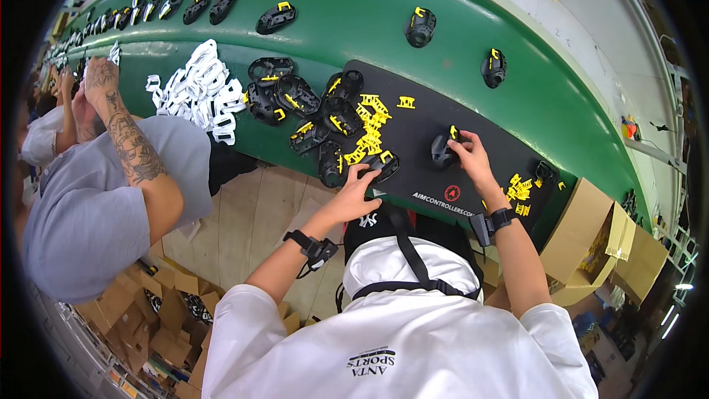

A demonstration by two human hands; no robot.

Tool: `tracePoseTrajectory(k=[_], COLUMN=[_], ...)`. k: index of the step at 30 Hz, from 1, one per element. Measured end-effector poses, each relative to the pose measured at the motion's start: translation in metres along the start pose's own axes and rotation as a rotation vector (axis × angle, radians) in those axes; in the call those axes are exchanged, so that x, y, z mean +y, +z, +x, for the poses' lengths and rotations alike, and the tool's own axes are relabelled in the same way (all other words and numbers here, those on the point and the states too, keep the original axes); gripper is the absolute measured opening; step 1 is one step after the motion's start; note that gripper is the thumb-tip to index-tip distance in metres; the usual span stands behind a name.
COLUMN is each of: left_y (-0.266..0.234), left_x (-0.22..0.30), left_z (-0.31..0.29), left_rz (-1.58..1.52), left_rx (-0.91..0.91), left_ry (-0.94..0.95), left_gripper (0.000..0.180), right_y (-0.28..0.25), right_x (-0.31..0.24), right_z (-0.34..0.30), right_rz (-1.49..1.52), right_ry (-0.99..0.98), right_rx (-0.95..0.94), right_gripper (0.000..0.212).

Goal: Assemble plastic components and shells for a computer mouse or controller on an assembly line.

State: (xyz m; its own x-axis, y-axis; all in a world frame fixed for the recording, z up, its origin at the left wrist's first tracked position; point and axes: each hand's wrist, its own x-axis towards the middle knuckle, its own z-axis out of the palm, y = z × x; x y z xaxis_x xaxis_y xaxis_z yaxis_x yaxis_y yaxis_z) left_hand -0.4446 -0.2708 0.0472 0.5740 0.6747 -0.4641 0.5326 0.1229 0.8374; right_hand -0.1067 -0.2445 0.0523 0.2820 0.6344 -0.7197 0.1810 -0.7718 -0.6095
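My right hand (473,157) grips a black plastic shell (442,154) with a yellow clip (453,133) at its upper end, over the middle of a dark mat (413,133). By the mat's left front edge, my left hand (354,196) has its fingertips against another black shell (385,168), which also bears a yellow piece. The left thumb is spread away from that shell. Loose yellow clips (371,124) lie heaped just beyond my left hand. A smaller pile of yellow clips (519,189) sits close to my right wrist.
Several black shells with yellow parts (297,94) cluster left of the mat. White frame-shaped parts (203,89) are piled further left, near a co-worker's tattooed arm (129,133). More assembled shells (277,18) line the green bench (354,0). An open cardboard box (583,233) stands at the right.
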Motion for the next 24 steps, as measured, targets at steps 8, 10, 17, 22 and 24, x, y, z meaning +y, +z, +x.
tracePoseTrajectory(k=[8, 10, 17, 22, 24], left_y=[0.026, 0.032, 0.038, 0.020, 0.024], left_x=[0.008, 0.008, 0.020, 0.004, -0.024], left_z=[0.016, 0.023, 0.041, 0.022, 0.009], left_rz=[-0.193, -0.168, -0.349, -0.030, 0.061], left_rx=[0.048, 0.044, 0.019, 0.240, 0.362], left_ry=[-0.215, -0.194, -0.091, -0.244, -0.259], left_gripper=[0.078, 0.077, 0.061, 0.058, 0.069], right_y=[0.020, 0.025, 0.046, 0.064, 0.084], right_x=[-0.008, -0.002, -0.019, -0.035, -0.062], right_z=[0.009, -0.002, -0.048, -0.040, -0.043], right_rz=[-0.222, -0.383, -0.415, -0.456, -0.692], right_ry=[-0.266, -0.451, -0.467, -0.600, -0.863], right_rx=[0.341, 0.378, -0.069, -0.065, -0.002], right_gripper=[0.073, 0.069, 0.043, 0.047, 0.060])
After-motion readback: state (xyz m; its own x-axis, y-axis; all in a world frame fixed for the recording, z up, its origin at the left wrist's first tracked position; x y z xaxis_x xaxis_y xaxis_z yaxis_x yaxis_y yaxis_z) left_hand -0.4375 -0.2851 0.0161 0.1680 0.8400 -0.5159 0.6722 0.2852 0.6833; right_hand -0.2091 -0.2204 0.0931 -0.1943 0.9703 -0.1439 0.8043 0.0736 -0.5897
